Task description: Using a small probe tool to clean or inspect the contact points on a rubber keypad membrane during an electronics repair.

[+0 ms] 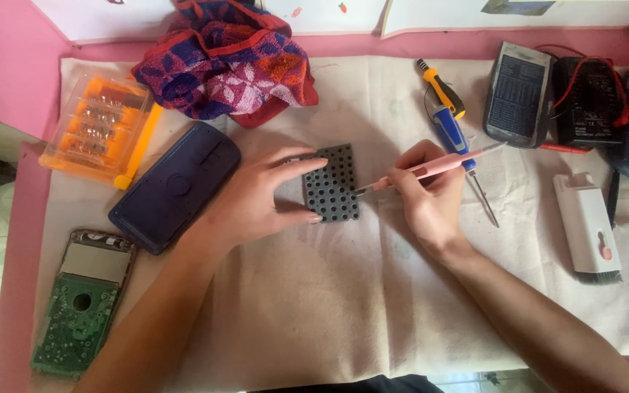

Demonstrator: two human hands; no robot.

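The keypad mat (331, 183) is dark grey with dotted rows, the tool (431, 169) pink, the cloth (231, 62) floral red-blue, the circuit board (74, 320) green, the bit case (100, 127) orange.
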